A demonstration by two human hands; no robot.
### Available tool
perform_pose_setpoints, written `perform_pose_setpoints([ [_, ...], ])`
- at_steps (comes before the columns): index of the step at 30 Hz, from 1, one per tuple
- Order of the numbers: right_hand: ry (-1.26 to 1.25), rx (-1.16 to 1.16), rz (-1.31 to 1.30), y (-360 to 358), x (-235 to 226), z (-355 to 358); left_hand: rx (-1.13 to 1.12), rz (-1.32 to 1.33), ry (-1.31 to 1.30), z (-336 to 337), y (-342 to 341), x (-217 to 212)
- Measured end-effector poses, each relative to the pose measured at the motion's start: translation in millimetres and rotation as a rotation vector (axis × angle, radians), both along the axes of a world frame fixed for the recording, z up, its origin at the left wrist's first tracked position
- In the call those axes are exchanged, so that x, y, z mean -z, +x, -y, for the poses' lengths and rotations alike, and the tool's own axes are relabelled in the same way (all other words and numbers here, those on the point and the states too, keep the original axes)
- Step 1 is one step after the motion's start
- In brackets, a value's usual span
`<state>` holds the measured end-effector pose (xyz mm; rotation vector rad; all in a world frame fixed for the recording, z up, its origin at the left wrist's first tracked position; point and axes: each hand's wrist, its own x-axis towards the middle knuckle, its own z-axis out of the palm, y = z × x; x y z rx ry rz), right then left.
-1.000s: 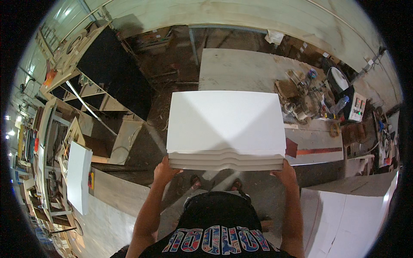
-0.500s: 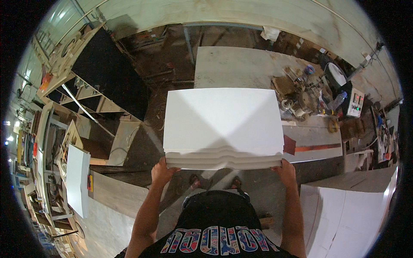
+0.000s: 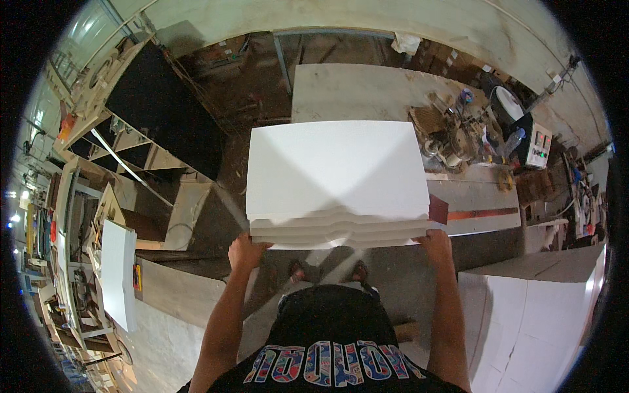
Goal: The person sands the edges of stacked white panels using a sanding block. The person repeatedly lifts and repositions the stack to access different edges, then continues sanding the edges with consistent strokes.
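Observation:
A stack of white panels (image 3: 337,167) lies in front of me, its far part over the grey worktable (image 3: 354,88). The near edges are stepped, with a wavy profile in the middle. At the near left corner my left hand (image 3: 247,251) is closed on the stack, fingers tucked under its edge. My right hand (image 3: 435,246) grips the near right corner in the same way. The undersides and some fingertips are hidden by the panels.
On the worktable's right lie tools and tape rolls (image 3: 452,147), beside a control box (image 3: 538,148) with lit displays. A black-sided wooden cabinet (image 3: 164,111) stands at left. More white panels rest at far left (image 3: 118,275); a large white block (image 3: 524,327) is at lower right.
Both hands and the white stack have shifted slightly away from me, upward in the picture. The grip at both corners is unchanged.

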<state>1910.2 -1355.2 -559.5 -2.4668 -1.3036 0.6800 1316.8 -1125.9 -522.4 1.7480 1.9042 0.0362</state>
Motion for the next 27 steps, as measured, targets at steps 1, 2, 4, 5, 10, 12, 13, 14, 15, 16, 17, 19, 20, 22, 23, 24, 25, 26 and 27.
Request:
perform_pose_setpoints([
  [1, 0.003, 0.006, 0.035, 0, 4, 2, -0.028, 0.007, -0.017, 1, 0, 3],
  [2, -0.011, 0.028, 0.050, -1, 8, 3, -0.048, 0.018, -0.019, 1, -1, 6],
  [4, -0.013, 0.030, 0.043, -3, 15, 7, -0.066, 0.067, 0.007, 4, -5, 15],
  [5, 0.000, 0.012, 0.021, -4, 18, 8, -0.064, 0.105, 0.036, 6, -8, 20],
  [10, 0.021, -0.055, 0.057, -6, 16, 9, 0.074, 0.083, 0.085, 18, -17, 30],
  [12, -0.013, -0.076, 0.023, -7, 10, 7, 0.070, 0.020, 0.060, 17, -14, 28],
  [13, -0.038, -0.074, 0.059, -8, 7, 5, 0.072, 0.020, 0.049, 16, -12, 27],
  [14, -0.063, -0.071, 0.096, -9, 5, 4, 0.060, -0.017, 0.024, 14, -10, 26],
  [15, -0.105, -0.065, 0.141, -10, 3, 3, 0.058, -0.055, 0.014, 13, -9, 25],
  [16, -0.069, -0.047, 0.131, -11, 1, 2, 0.051, -0.039, 0.013, 11, -7, 24],
  [17, -0.050, -0.023, 0.127, -13, -1, 2, 0.055, -0.027, 0.026, 11, -9, 24],
  [19, -0.038, -0.002, 0.141, -15, -4, 1, 0.067, -0.016, 0.047, 10, -12, 24],
  [20, -0.046, -0.002, 0.161, -15, -5, 1, 0.077, -0.016, 0.054, 11, -14, 25],
  [22, -0.102, -0.004, 0.169, -15, -8, 0, 0.084, -0.001, 0.063, 11, -17, 28],
  [23, -0.147, -0.006, 0.160, -14, -9, -1, 0.081, 0.016, 0.068, 10, -18, 29],
  [24, -0.190, -0.005, 0.154, -13, -9, -1, 0.067, 0.014, 0.051, 8, -18, 30],
  [25, -0.179, 0.003, 0.143, -13, -10, -2, 0.065, 0.013, 0.054, 6, -17, 31],
  [26, -0.166, 0.014, 0.135, -13, -10, -3, 0.052, -0.008, 0.036, 3, -16, 31],
  [27, -0.166, 0.038, 0.119, -14, -10, -4, 0.025, -0.030, 0.002, 1, -14, 30],
])
